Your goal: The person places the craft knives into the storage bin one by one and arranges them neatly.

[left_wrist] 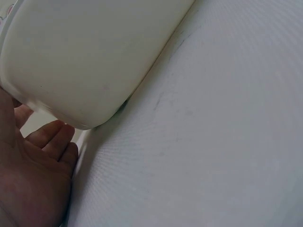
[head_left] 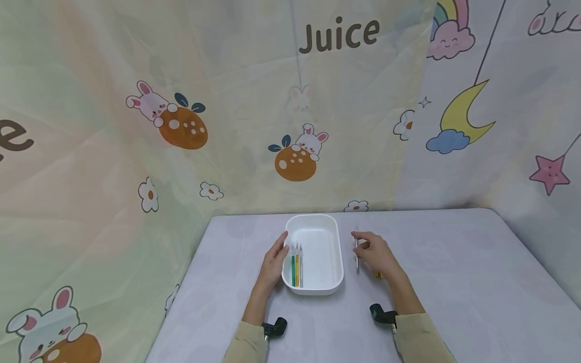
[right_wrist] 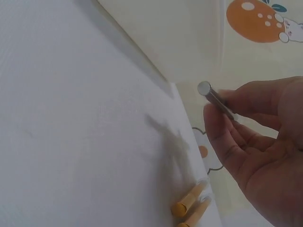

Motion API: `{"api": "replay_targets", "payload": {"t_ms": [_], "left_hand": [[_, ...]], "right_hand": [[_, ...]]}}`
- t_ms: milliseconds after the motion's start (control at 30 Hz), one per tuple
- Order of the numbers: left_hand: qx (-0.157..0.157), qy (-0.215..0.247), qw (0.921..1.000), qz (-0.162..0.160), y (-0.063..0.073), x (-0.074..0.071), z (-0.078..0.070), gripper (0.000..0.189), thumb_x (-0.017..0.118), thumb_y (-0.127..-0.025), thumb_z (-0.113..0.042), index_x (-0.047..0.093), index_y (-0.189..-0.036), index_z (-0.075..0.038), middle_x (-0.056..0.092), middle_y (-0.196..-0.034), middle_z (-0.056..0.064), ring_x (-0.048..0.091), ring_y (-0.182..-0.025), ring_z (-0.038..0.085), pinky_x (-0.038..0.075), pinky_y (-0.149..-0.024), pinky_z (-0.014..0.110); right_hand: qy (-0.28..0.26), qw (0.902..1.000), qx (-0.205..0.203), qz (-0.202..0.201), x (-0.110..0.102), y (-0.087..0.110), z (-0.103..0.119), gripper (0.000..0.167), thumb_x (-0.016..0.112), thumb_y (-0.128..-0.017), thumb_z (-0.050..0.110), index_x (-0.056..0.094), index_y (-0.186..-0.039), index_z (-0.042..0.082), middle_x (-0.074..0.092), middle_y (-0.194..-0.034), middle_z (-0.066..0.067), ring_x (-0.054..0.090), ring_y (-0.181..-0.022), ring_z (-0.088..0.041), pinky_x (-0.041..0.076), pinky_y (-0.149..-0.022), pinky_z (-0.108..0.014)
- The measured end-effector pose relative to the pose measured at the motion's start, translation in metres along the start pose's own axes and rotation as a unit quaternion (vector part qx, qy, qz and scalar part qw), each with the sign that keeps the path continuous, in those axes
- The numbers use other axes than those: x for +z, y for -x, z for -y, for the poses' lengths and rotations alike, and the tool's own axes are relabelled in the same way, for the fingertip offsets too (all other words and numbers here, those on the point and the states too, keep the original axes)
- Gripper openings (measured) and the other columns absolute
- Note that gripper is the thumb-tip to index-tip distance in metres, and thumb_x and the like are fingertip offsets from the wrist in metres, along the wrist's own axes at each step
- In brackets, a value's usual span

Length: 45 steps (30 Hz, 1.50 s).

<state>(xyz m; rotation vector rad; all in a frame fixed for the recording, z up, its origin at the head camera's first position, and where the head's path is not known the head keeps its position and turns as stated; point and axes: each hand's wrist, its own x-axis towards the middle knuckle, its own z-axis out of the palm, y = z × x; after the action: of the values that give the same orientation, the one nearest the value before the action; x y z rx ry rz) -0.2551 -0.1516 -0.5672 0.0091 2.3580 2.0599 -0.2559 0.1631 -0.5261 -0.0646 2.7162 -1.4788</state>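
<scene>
A white tray [head_left: 320,267] stands on the table, with slim pointed sticks in green [head_left: 293,271], yellow [head_left: 297,269] and silver [head_left: 301,267] lying along its left side. My left hand [head_left: 272,262] holds the tray's left rim; in the left wrist view several of its fingers [left_wrist: 57,139] lie by the outer wall. To the tray's right, my right hand [head_left: 375,252] pinches a slim silver stick [right_wrist: 218,100] between thumb and fingers, above the table. Below that hand, two yellow sticks [right_wrist: 189,201] lie on the cloth, mostly hidden in the head view.
A pale cloth covers the table [head_left: 454,282]. Behind it hangs a printed curtain [head_left: 245,166] with rabbits and oranges. Each wrist wears a black device, one on the left [head_left: 275,327] and one on the right [head_left: 382,314].
</scene>
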Motion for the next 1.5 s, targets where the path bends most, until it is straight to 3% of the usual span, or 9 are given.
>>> {"api": "replay_targets", "payload": {"t_ms": [233,467,633,800,1133,1500], "left_hand": [[-0.003,0.004,1.0,-0.002,0.0,0.0,0.0,0.046,0.049,-0.11,-0.031,0.047,-0.155,-0.038,0.037,-0.166,-0.016,0.026,-0.159,0.014,0.021,-0.131,0.048],[0.003,0.006,1.0,0.0,0.0,0.0,0.001,0.046,0.049,-0.11,-0.029,0.047,-0.156,-0.036,0.037,-0.167,-0.013,0.026,-0.159,0.016,0.023,-0.13,0.049],[0.002,0.006,1.0,-0.001,0.0,0.0,0.002,0.046,0.049,-0.11,-0.029,0.048,-0.155,-0.037,0.037,-0.167,-0.013,0.026,-0.159,0.016,0.022,-0.13,0.049],[0.0,0.006,1.0,-0.002,0.001,0.0,0.001,0.046,0.049,-0.11,-0.029,0.047,-0.155,-0.036,0.037,-0.166,-0.013,0.026,-0.159,0.016,0.022,-0.13,0.049],[0.001,0.008,1.0,0.0,0.001,0.0,-0.001,0.046,0.05,-0.11,-0.031,0.047,-0.155,-0.038,0.038,-0.166,-0.014,0.027,-0.159,0.015,0.023,-0.13,0.048],[-0.001,0.005,1.0,-0.001,0.0,0.0,0.0,0.046,0.05,-0.11,-0.03,0.047,-0.155,-0.038,0.038,-0.166,-0.014,0.026,-0.159,0.014,0.023,-0.13,0.048]], "right_hand": [[-0.027,0.9996,-0.01,-0.004,0.0,-0.002,0.005,0.06,0.068,-0.096,0.005,0.051,-0.153,0.012,0.057,-0.146,-0.019,0.062,-0.096,-0.025,0.055,-0.069,-0.028],[-0.038,0.9992,-0.006,-0.007,0.0,-0.002,0.008,0.06,0.069,-0.097,0.007,0.05,-0.154,0.012,0.059,-0.136,-0.02,0.061,-0.092,-0.024,0.054,-0.068,-0.027],[-0.048,0.9985,-0.024,-0.008,0.002,-0.001,0.007,0.063,0.069,-0.096,0.003,0.048,-0.155,0.012,0.044,-0.155,-0.016,0.059,-0.097,-0.025,0.056,-0.071,-0.024],[-0.061,0.9976,-0.034,-0.003,0.004,-0.002,0.008,0.07,0.07,-0.093,-0.002,0.043,-0.157,0.009,0.036,-0.16,-0.018,0.059,-0.095,-0.024,0.056,-0.068,-0.021],[-0.109,0.993,-0.045,0.006,0.005,0.003,0.02,0.076,0.072,-0.091,0.0,0.041,-0.16,0.012,0.041,-0.156,-0.015,0.062,-0.1,-0.027,0.057,-0.072,-0.02],[-0.137,0.9886,-0.062,-0.017,0.015,0.004,0.034,0.073,0.076,-0.09,0.004,0.047,-0.157,0.015,0.049,-0.15,-0.012,0.064,-0.103,-0.023,0.057,-0.076,-0.019]]}}
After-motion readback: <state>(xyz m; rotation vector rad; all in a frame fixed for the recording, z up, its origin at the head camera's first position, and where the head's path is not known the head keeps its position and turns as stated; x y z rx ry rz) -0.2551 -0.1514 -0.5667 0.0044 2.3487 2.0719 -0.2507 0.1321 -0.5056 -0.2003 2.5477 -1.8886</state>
